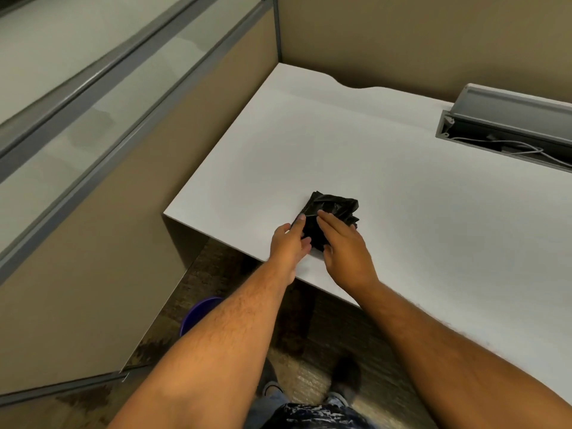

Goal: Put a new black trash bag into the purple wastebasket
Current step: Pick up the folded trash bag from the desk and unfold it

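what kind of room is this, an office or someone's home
Most likely an office cubicle: a plain white desk boxed in by tan partition panels topped with glass, and an open grey cable tray with wires set into the desk's back edge.

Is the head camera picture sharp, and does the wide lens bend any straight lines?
Head view: wide-angle distortion bows the partition rails and desk edges; soft, even light, faint shadows under both hands; the folded black trash bag shows small glossy highlights; the purple wastebasket below is dim and mostly hidden by the left forearm.
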A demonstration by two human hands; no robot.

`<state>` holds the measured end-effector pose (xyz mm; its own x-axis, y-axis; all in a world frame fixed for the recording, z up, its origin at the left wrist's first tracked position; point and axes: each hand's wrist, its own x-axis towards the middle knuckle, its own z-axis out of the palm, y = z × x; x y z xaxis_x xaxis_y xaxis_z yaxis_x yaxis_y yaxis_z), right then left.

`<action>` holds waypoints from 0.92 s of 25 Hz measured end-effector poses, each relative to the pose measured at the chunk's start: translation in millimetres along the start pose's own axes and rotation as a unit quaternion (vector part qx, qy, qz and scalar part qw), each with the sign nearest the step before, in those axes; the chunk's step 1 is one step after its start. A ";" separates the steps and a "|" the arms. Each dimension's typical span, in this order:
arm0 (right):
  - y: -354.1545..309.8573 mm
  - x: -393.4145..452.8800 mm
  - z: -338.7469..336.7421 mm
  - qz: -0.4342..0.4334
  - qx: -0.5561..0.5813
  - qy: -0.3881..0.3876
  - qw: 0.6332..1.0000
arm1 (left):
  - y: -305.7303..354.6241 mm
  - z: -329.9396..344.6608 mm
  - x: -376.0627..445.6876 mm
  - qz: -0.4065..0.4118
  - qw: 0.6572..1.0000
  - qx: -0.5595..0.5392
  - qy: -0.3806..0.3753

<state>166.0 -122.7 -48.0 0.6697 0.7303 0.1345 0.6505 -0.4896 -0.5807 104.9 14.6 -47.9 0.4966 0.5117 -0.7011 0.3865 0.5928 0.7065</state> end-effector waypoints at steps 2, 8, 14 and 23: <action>-6.5 -8.1 -1.9 -0.020 -0.003 -0.007 1.000 | 1.0 5.4 5.2 0.001 0.999 -0.044 -0.011; -7.6 -17.5 -13.3 -0.061 0.012 -0.012 0.998 | 9.9 12.4 11.4 -0.004 0.997 -0.077 0.008; 6.3 -24.1 -27.2 0.064 0.138 0.129 0.980 | 15.7 15.3 6.6 0.017 0.996 -0.060 0.057; 26.6 -13.7 -38.7 0.306 0.383 0.009 0.872 | 23.9 20.0 -20.1 0.022 0.982 -0.182 -0.044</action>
<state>188.0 -164.2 -34.3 0.8169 0.4341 -0.3797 -0.2557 -0.3174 -0.9132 119.7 6.0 -15.0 0.5772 0.4961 -0.6486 0.0672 0.7627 0.6432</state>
